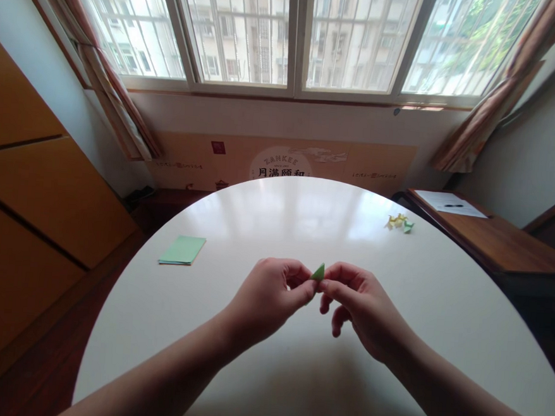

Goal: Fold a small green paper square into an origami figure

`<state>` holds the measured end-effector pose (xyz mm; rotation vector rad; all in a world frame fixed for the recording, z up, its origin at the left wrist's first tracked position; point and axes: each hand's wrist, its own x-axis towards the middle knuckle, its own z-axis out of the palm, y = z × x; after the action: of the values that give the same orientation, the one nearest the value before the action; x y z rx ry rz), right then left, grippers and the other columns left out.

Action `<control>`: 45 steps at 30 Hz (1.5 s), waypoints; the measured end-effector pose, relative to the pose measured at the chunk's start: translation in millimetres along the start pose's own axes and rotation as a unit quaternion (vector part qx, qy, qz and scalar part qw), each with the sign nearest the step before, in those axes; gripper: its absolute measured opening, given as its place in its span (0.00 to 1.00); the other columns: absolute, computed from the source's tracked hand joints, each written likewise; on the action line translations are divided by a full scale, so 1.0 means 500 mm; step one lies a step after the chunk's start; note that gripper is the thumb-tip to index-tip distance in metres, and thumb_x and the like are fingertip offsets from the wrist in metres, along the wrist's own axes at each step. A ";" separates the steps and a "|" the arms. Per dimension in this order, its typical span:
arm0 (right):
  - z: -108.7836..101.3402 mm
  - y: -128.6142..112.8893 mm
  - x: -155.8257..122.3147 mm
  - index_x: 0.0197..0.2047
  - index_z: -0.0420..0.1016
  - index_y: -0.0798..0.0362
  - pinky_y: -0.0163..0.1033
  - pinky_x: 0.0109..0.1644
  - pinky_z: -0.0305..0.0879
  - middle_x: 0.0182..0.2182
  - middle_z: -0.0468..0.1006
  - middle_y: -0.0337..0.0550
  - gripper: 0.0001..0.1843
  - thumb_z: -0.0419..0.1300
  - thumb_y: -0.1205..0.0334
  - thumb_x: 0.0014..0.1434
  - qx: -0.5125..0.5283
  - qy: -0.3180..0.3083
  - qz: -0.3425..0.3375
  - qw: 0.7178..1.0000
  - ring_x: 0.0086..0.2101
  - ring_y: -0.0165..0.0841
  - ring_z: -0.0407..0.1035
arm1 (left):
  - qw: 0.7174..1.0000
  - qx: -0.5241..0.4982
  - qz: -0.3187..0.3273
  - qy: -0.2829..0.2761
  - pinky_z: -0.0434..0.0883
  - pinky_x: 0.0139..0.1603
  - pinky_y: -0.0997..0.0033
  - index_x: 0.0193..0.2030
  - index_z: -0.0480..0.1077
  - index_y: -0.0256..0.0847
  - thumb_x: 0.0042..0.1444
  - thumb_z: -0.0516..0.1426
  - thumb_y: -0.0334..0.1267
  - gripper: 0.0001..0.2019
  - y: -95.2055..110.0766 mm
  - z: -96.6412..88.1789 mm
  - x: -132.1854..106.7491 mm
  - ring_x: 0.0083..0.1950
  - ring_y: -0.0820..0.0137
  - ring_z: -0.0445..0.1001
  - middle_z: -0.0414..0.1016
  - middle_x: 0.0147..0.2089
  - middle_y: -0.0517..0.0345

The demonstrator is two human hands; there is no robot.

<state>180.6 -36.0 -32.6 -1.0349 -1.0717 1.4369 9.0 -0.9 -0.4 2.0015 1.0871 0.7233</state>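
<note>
A small folded piece of green paper (318,273) is held up above the white table, its pointed tip showing between my fingertips. My left hand (278,290) pinches it from the left between thumb and fingers. From the right, the thumb and index finger of my right hand (359,299) pinch its edge, while the other fingers hang loosely curled below. The fingers hide the lower part of the paper. To the left on the table lies a stack of square green paper sheets (182,250).
The round white table (267,220) has several small folded yellow and green paper figures (400,222) at its far right. Beyond its right edge, a wooden desk (508,240) bears a white sheet (444,203) with a pen. Windows and a printed cardboard panel (380,158) stand behind.
</note>
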 end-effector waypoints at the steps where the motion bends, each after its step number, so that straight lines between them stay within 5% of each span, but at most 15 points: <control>1: 0.001 0.001 -0.001 0.29 0.74 0.54 0.29 0.16 0.64 0.26 0.71 0.38 0.08 0.67 0.61 0.53 0.001 0.005 -0.001 1.000 0.26 0.31 0.68 | 1.000 0.006 0.002 0.001 0.63 0.28 0.75 0.28 0.78 0.37 0.56 0.58 0.35 0.09 0.001 0.001 -0.001 0.27 0.72 0.70 0.77 0.25 0.58; 14: 0.001 0.002 0.003 0.30 0.74 0.54 0.26 0.14 0.59 0.26 0.70 0.37 0.10 0.65 0.56 0.58 -0.032 0.008 -0.019 0.999 0.23 0.28 0.65 | 1.000 -0.017 -0.018 0.005 0.64 0.28 0.75 0.28 0.78 0.37 0.56 0.59 0.37 0.09 -0.003 0.006 -0.001 0.28 0.72 0.70 0.78 0.26 0.58; 22: 0.005 -0.008 -0.002 0.36 0.76 0.54 0.27 0.15 0.59 0.33 0.73 0.42 0.15 0.60 0.49 0.63 -0.047 0.021 -0.010 0.999 0.26 0.29 0.66 | 0.977 -0.188 -0.097 -0.009 0.64 0.23 0.77 0.28 0.76 0.36 0.54 0.61 0.40 0.10 -0.016 0.006 0.010 0.24 0.74 0.67 0.73 0.24 0.60; 27: 0.005 -0.004 -0.004 0.35 0.76 0.54 0.27 0.17 0.62 0.28 0.73 0.41 0.15 0.64 0.49 0.60 -0.084 0.001 -0.018 0.996 0.27 0.31 0.68 | 0.961 -0.253 -0.109 0.020 0.65 0.24 0.77 0.29 0.77 0.35 0.53 0.62 0.40 0.09 -0.017 0.009 0.010 0.27 0.73 0.68 0.75 0.27 0.57; 38: 0.000 0.004 0.000 0.33 0.76 0.55 0.29 0.15 0.60 0.21 0.72 0.39 0.15 0.64 0.50 0.59 -0.135 0.017 -0.018 0.990 0.22 0.30 0.66 | 0.990 -0.133 -0.049 0.025 0.68 0.28 0.73 0.33 0.80 0.36 0.56 0.61 0.41 0.10 -0.012 0.013 0.007 0.32 0.67 0.74 0.80 0.32 0.52; 45: 0.006 -0.005 -0.006 0.33 0.76 0.55 0.29 0.16 0.57 0.21 0.74 0.39 0.13 0.62 0.53 0.61 -0.184 0.009 -0.029 0.983 0.17 0.25 0.59 | 0.984 -0.168 -0.054 0.024 0.66 0.26 0.75 0.30 0.77 0.35 0.54 0.61 0.38 0.07 -0.011 0.017 0.008 0.28 0.71 0.70 0.76 0.28 0.56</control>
<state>178.4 -39.0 -29.4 -1.2620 -1.3755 1.2054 14.8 1.9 -8.9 1.6351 1.0162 0.8417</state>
